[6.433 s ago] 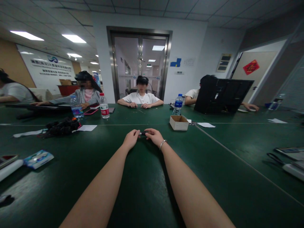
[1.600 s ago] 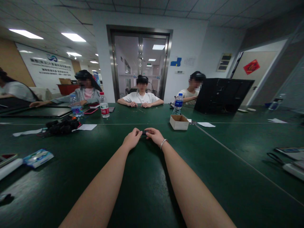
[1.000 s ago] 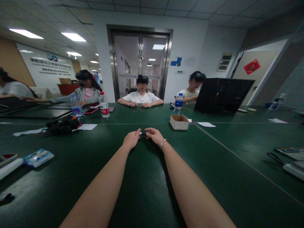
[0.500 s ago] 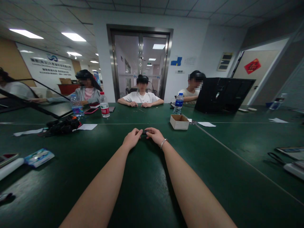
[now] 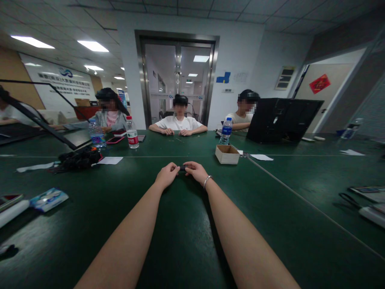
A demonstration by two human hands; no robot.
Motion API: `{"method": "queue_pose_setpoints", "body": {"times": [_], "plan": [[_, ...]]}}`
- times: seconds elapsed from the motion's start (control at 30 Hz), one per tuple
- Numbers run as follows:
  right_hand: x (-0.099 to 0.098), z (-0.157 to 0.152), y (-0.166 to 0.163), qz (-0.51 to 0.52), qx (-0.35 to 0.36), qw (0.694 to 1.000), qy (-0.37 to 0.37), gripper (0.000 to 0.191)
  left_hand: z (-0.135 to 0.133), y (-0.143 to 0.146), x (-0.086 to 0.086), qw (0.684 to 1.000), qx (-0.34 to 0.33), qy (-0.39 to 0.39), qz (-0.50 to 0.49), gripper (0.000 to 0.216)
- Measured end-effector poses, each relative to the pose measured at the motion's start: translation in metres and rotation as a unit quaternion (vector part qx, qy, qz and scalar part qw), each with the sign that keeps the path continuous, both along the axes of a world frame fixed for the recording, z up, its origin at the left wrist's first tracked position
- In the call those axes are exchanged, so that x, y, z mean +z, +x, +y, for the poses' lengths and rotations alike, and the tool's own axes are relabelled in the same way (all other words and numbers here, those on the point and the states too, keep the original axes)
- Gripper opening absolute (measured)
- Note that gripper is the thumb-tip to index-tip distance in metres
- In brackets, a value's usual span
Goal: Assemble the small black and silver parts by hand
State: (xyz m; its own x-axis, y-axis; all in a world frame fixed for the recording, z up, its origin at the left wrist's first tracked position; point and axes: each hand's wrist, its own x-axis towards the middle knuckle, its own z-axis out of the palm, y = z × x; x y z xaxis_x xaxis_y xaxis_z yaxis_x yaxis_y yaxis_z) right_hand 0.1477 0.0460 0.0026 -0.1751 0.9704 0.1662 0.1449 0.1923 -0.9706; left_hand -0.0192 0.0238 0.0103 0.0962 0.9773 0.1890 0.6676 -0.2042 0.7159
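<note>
A green table (image 5: pixel 300 208) fills most of the scene, with double glass doors (image 5: pixel 164 76) in a metal frame beyond its far edge. A person in a white shirt (image 5: pixel 179 123) sits at the far middle, forearms on the table. To the right of that person stands a black monitor (image 5: pixel 284 120), its back turned to the near side. A black tangle of gear (image 5: pixel 78 159) lies on the left, beside a white paper (image 5: pixel 110 160); nearer on that side is a blue-and-white packet (image 5: pixel 49 199). A red-capped bottle (image 5: pixel 132 134) stands upright at far left, and a blue-capped bottle (image 5: pixel 225 131) stands at far right, just behind an open box (image 5: pixel 227 157). The left hand (image 5: pixel 167 176) and the right hand (image 5: pixel 196 172) meet near the middle of the table, left of the box and nearer; a silver bracelet (image 5: pixel 207 182) circles the right wrist. Between them is a small dark object (image 5: pixel 182 168): the left grip pinches its left end, the right grip its right end. Whether it touches the table I cannot tell.
</note>
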Motion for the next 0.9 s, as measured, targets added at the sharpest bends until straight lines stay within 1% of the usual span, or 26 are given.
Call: {"method": "queue_pose_setpoints", "body": {"times": [0.13, 0.2, 0.27, 0.43, 0.5, 0.67, 0.83, 0.9], "plan": [[0.0008, -0.0008, -0.0007, -0.006, 0.003, 1.000, 0.001, 0.022, 0.0002, -0.0009, 0.0016, 1.000, 0.009, -0.010, 0.022, 0.057], [0.0016, -0.0017, -0.0005, -0.005, 0.001, 1.000, 0.001, 0.021, 0.0003, -0.0010, 0.0018, 1.000, 0.011, -0.019, 0.019, 0.061], [0.0022, -0.0024, 0.0000, -0.001, 0.000, 1.000, -0.002, 0.021, 0.0009, -0.0010, 0.0009, 1.000, 0.006, -0.019, 0.007, 0.058], [0.0015, -0.0024, 0.0009, 0.000, 0.001, 1.000, -0.005, 0.021, 0.0038, -0.0018, -0.0040, 1.000, -0.002, -0.006, -0.022, 0.037], [0.0010, -0.0024, 0.0005, -0.006, -0.002, 1.000, -0.006, 0.022, 0.0044, -0.0025, -0.0051, 1.000, -0.009, -0.003, -0.019, 0.034], [0.0025, -0.0036, -0.0017, -0.014, -0.005, 1.000, -0.005, 0.020, 0.0043, -0.0036, -0.0047, 1.000, -0.014, -0.002, -0.011, 0.048], [0.0032, -0.0039, -0.0029, -0.012, 0.003, 1.000, -0.012, 0.020, 0.0064, -0.0027, -0.0041, 1.000, 0.000, 0.000, 0.009, 0.053], [0.0021, -0.0045, -0.0029, -0.034, 0.006, 0.999, -0.008, 0.021, 0.0067, -0.0019, -0.0036, 1.000, 0.006, -0.007, 0.017, 0.055]]}}
